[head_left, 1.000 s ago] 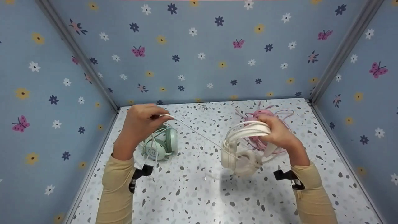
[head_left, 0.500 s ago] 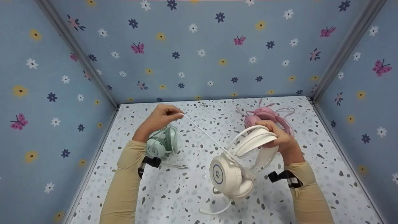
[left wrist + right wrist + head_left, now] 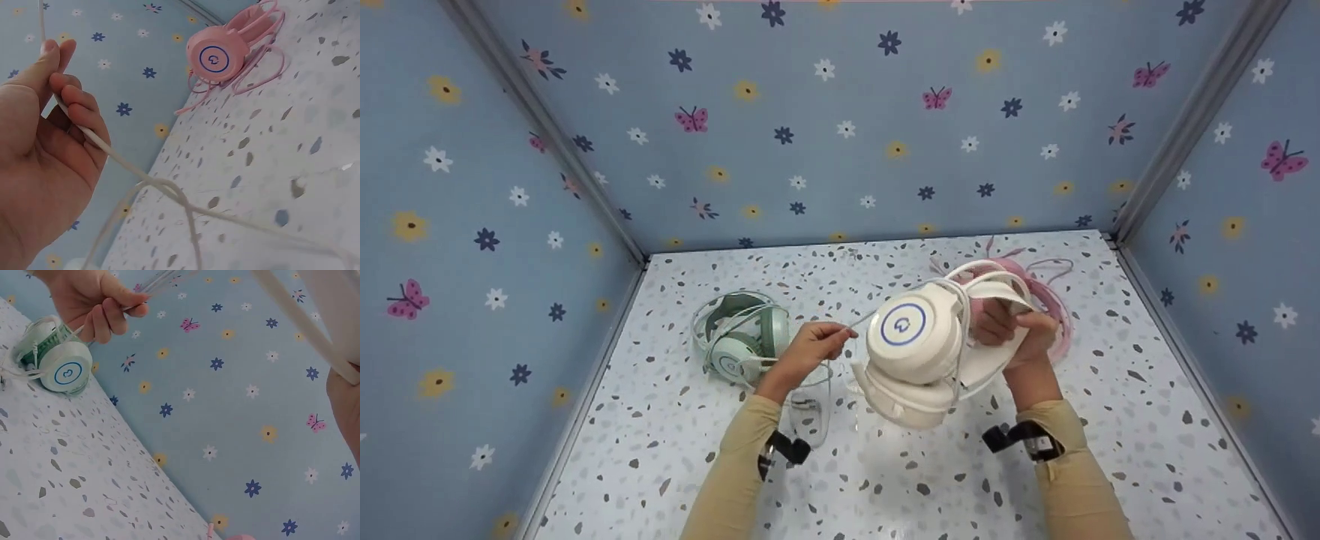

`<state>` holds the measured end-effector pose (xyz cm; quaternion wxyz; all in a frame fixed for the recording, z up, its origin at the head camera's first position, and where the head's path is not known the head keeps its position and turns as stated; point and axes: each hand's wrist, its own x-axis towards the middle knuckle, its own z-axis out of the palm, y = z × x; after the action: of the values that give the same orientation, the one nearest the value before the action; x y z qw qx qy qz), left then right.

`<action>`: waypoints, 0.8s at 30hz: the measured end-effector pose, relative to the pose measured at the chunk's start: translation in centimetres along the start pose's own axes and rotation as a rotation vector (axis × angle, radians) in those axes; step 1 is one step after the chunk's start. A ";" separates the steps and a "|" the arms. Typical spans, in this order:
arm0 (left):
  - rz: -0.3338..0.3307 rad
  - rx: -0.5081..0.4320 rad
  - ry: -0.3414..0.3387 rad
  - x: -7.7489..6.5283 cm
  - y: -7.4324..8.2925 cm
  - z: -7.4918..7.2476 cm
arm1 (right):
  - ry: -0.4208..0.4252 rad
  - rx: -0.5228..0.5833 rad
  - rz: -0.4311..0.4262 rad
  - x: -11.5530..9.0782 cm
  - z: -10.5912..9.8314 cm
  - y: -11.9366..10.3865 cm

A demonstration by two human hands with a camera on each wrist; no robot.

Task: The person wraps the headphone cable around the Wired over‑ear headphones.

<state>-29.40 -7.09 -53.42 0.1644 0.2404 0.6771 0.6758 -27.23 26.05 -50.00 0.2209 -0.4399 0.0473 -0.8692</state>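
Note:
White headphones (image 3: 915,330) hang tilted above the table, one ear cup with a blue ring turned toward the head camera. My right hand (image 3: 1020,334) grips them by the headband at their right side. Between thumb and fingers, my left hand (image 3: 817,346) pinches the white cable (image 3: 124,163), which also runs under its curled fingers in the left wrist view. From there a stretch of cable leads to the headphones, and more cable is looped around the headband and cups. The loose part of the cable trails below the left hand.
Green headphones (image 3: 739,337) with their cable wound about them lie on the speckled table (image 3: 675,465) at the left. Pink headphones (image 3: 216,56) lie at the back right, partly behind the white pair in the head view. Flowered walls (image 3: 840,150) enclose the table.
My left hand has come down and right, closer to the headphones, still pinching the cable. The right hand has turned the headphones, first lowering then raising them, so the ringed cup faces up.

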 end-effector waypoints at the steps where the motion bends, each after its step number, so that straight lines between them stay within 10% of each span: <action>1: -0.015 -0.017 0.025 0.0 -0.6 0.6 | 0.017 -0.001 -0.025 -0.1 -0.1 -0.1; 15: -0.066 -0.009 0.160 -4.6 -4.9 9.9 | 0.460 -0.040 -0.441 -0.7 0.8 -2.8; 24: -0.081 0.187 0.184 -8.8 -6.9 10.1 | 0.599 -0.339 -0.641 -1.2 2.2 -6.6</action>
<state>-17.30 -3.23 -61.49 0.1056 0.1640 0.7587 0.6216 -27.13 32.76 -47.72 -0.1570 -0.1922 0.1121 -0.9622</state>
